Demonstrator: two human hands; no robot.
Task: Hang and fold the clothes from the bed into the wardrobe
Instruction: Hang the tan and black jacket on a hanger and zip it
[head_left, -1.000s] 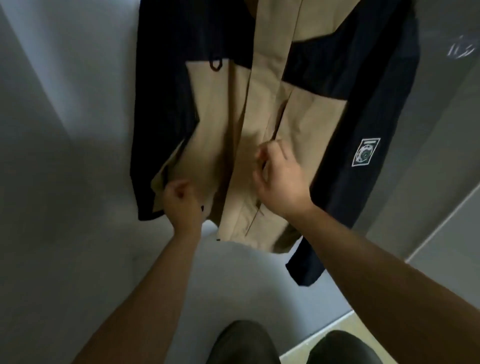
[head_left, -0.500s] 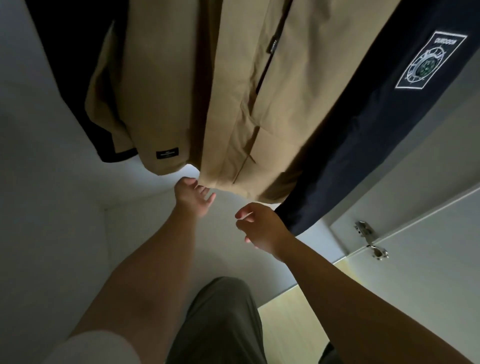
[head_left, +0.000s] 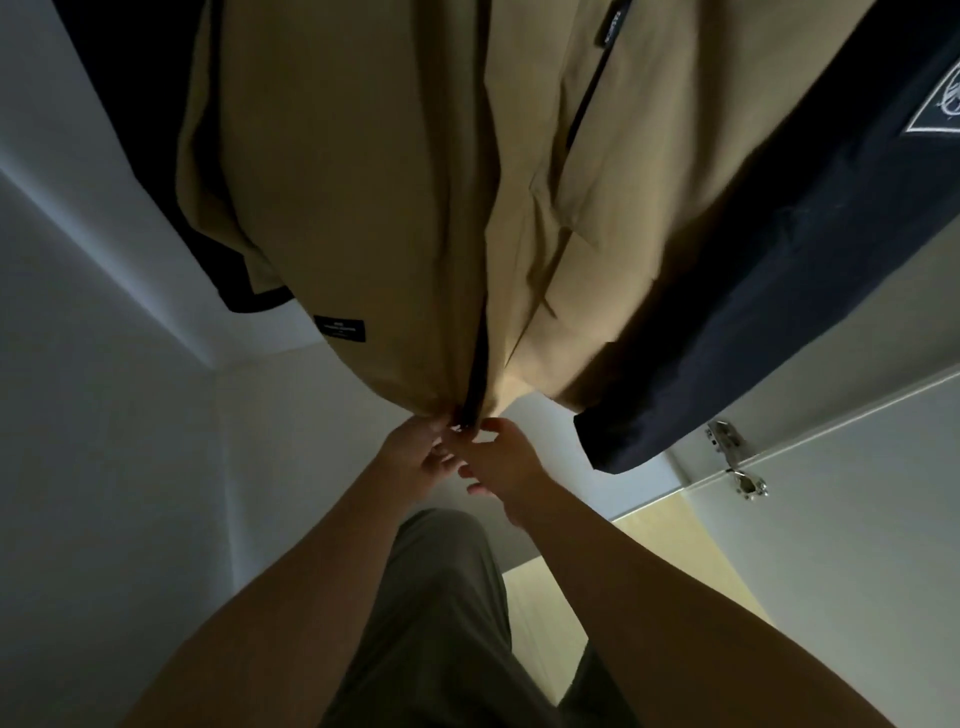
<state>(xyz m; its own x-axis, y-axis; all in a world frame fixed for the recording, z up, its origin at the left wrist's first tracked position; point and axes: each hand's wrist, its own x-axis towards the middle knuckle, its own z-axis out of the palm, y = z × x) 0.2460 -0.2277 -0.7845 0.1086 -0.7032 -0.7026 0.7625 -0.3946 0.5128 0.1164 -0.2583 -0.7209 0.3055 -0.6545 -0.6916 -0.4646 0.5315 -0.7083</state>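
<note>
Head view: your two hands meet at the bottom of the hanging jacket (head_left: 363, 182), right where its dark zip (head_left: 474, 387) ends. Your left hand (head_left: 415, 452) pinches the tan hem on its side of the zip, fingers curled up into the cloth. Your right hand (head_left: 506, 462) comes in from the other side with thumb and forefinger closed on the hem at the zip's foot and the other fingers loosely spread below. What lies between the fingertips is too small to tell.

Straight above the grip the jacket's tan front rises out of the picture, its two panels drawn together along the zip. Up and to the left of the grip a small black label (head_left: 340, 328) sits on the hem. Beyond that hangs the left navy sleeve (head_left: 150, 130). To the right of the grip the right navy sleeve (head_left: 753, 312) ends just above hand level, with a white-edged patch (head_left: 935, 98) high on it.

Behind the grip is the pale wardrobe wall (head_left: 104, 441). Right of it, past the sleeve cuff, a metal hinge (head_left: 735, 457) joins the wardrobe door (head_left: 857, 545). Below the grip are your trousers (head_left: 436, 623) and the light wooden floor (head_left: 550, 597).
</note>
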